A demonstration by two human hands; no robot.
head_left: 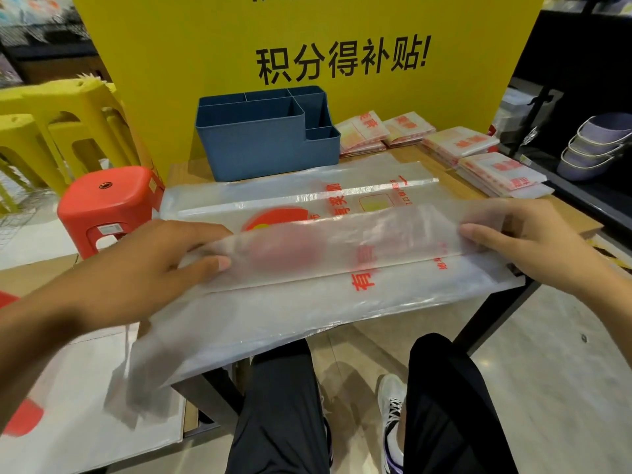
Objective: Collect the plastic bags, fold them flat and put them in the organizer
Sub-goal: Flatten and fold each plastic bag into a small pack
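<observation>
Translucent plastic bag [342,268] pinched by left hand [164,261], right hand [513,241].

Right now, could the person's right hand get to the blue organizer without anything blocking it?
Probably yes. The blue organizer stands open-topped behind the flat bags, nothing tall between. But the right hand is gripping the plastic bag and would have to let go first.

I cannot read the sign [307,46]; its top line is cut by the upper edge. The bag [307,289] is motion-blurred at its hanging left end. It hides my right fingertips and most of the worktop [441,159].
</observation>
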